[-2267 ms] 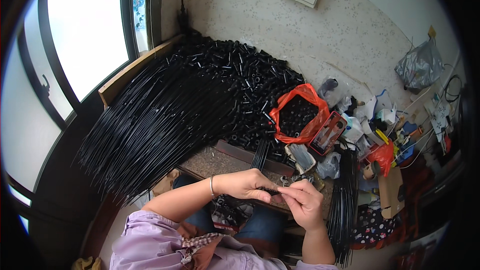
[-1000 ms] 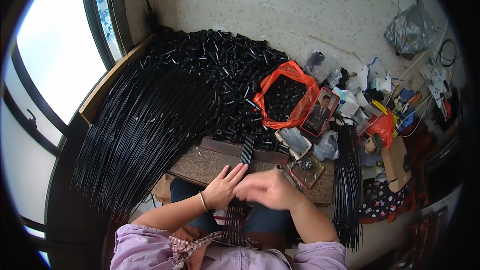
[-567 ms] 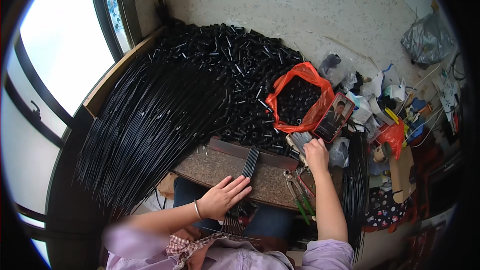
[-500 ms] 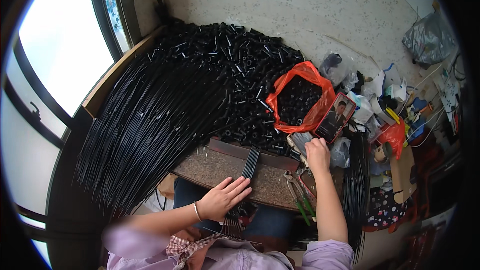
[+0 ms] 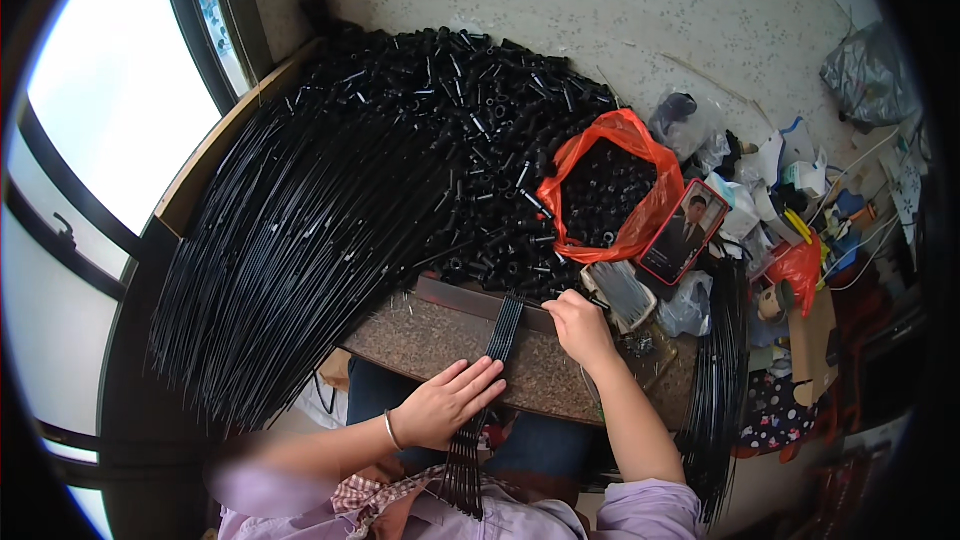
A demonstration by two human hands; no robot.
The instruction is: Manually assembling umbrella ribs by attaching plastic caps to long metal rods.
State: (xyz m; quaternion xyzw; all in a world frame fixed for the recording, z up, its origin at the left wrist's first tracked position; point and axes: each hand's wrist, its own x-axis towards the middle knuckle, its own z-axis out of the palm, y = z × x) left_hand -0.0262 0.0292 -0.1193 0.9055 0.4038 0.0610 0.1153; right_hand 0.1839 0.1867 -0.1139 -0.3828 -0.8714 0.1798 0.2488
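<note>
My left hand (image 5: 452,406) lies flat, fingers stretched, over a row of thin black cables (image 5: 507,325). The cables run side by side across the speckled work board (image 5: 395,342) and hang down toward my lap. Their far ends lie at a dark straight bar (image 5: 455,296) along the board's back. Just right of those ends, my right hand (image 5: 582,332) is pinched closed near the bar. Whatever sits between its fingertips is too small to make out. Beyond this hand lies a clear box of thin pieces (image 5: 622,292).
A large fan of black cables (image 5: 275,265) spreads at left. Black tubular parts (image 5: 470,105) are heaped behind the board. Right of them stand an orange-red bag (image 5: 636,127) of small black parts, a phone (image 5: 683,232) and mixed clutter. More cables (image 5: 718,380) hang at right.
My right hand has moved left from beside the clear box to near the cable ends. My right forearm now covers the green-handled pliers. My left hand stays flat on the cables.
</note>
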